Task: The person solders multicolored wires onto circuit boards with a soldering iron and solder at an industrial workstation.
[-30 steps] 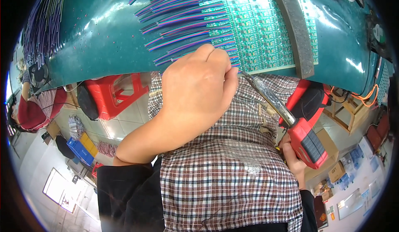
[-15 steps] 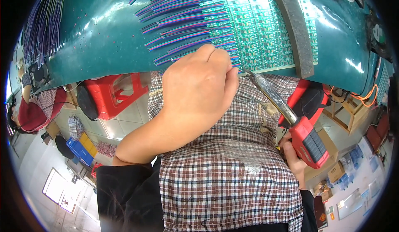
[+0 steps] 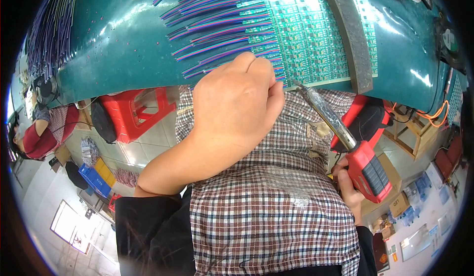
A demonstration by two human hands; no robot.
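Note:
My left hand is closed, knuckles up, at the near edge of the panel of small green circuit boards. What its fingers hold is hidden beneath it. Bundles of thin multicoloured wires lie in rows along the panel's left side, their ends at the boards; the nearest ones run under my left hand. My right hand is wrapped round the red and black handle of a soldering iron. The iron slants up and left, its tip by the panel's near edge, just right of my left thumb.
A dark metal bar lies across the panel on the green tabletop. More wires hang together at the far left. Beneath the table edge stand a red stool and orange cable. Another person sits at the left.
The soldering iron has shifted slightly right, its tip a little farther from my left thumb. My left hand has hardly moved. The other person's arm at the left has changed position.

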